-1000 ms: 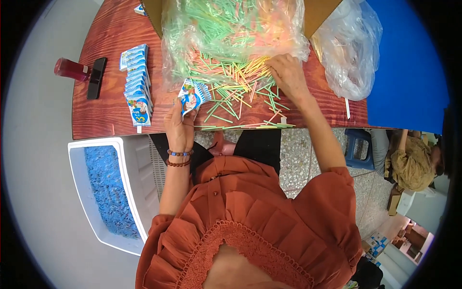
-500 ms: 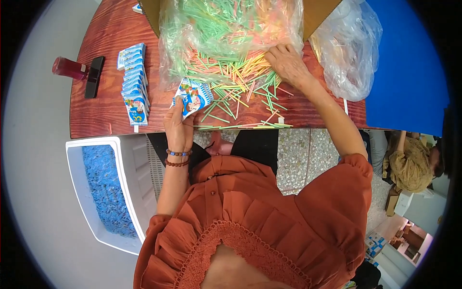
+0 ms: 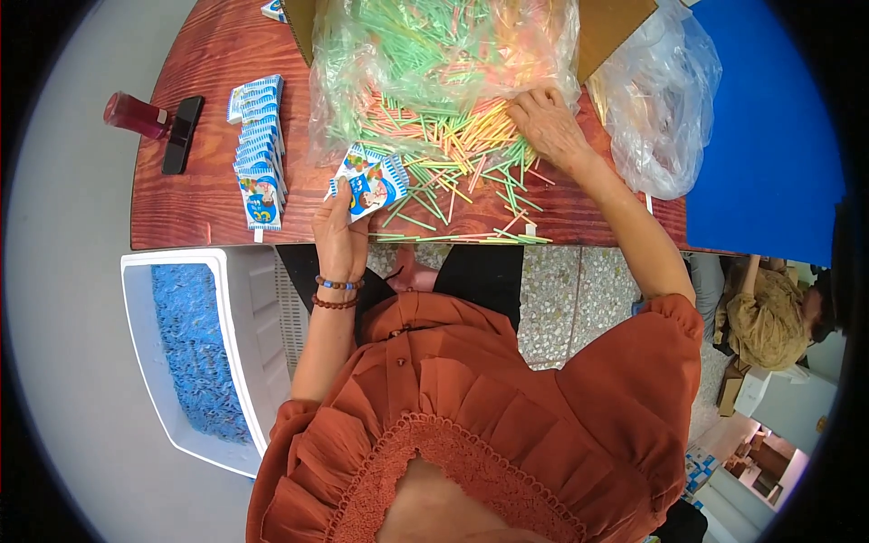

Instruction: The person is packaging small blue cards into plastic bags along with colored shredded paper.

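Observation:
My left hand (image 3: 341, 228) is closed on a blue-and-white printed packet (image 3: 369, 187), its thumb over the lower left side. A second striped edge shows at the packet's right, so there may be more than one. Thin sticks (image 3: 453, 143) in green, pink and yellow spill from a clear plastic bag (image 3: 331, 109) onto the table. At the right side of this heap, my right hand (image 3: 549, 127) rests with its fingers bent together against the yellow sticks and the bag's edge. Its fingertips are hidden, so anything pinched there cannot be made out.
An overlapping row of packets (image 3: 262, 149) lies left on the red wooden table (image 3: 213, 54), beside a phone (image 3: 182, 136) and a red bottle (image 3: 136, 115). Below stands a white tub (image 3: 224, 348) of blue pieces. A cardboard box (image 3: 618, 32) and crumpled plastic bag (image 3: 661, 109) are at right.
The whole view has shifted slightly. My left hand and the packet sit a little further right in the picture, and the packet is turned slightly. My right hand stays at the sticks.

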`<state>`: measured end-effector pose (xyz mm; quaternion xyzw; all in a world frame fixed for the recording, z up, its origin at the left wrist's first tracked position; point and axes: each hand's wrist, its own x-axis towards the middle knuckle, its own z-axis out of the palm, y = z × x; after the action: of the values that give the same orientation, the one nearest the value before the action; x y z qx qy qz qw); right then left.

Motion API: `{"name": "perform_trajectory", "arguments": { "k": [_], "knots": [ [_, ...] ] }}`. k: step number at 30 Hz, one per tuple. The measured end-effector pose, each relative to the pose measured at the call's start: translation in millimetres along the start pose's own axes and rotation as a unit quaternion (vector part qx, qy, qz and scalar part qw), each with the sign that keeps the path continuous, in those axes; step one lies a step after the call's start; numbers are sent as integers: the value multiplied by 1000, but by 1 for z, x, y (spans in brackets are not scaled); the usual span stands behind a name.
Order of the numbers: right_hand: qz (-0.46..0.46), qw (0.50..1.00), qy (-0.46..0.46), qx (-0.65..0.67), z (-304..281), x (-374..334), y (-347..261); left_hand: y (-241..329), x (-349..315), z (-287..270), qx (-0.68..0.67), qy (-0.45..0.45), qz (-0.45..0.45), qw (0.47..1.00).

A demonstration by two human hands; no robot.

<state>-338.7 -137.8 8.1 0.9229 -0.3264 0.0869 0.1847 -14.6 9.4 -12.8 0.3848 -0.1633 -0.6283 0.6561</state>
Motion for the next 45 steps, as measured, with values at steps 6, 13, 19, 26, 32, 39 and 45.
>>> {"name": "perform_trajectory", "arguments": {
  "k": [6, 13, 19, 26, 32, 39, 45],
  "knots": [
    [16, 999, -25, 43, -17, 10, -6, 1, 1, -3, 0, 11, 5, 1000],
    [-14, 994, -24, 107, -5, 17, -30, 0, 1, 3, -2, 5, 7, 1000],
    [-33, 997, -49, 54, 8, 27, -30, 0, 0, -2, -13, 2, 3, 1000],
    [10, 980, -68, 185, 5, 26, -27, 2, 2, -3, -22, 15, -3, 1000],
    [141, 870, -43, 470, 2, 37, -32, 4, 2, 1, -30, 9, -15, 999],
    [258, 770, -3, 584, -4, 42, -50, 3, 0, -2, -39, 24, -14, 999],
    [305, 584, 62, 750, 6, 40, -76, 6, -1, 0, -40, 24, -21, 999]
  ]
}}
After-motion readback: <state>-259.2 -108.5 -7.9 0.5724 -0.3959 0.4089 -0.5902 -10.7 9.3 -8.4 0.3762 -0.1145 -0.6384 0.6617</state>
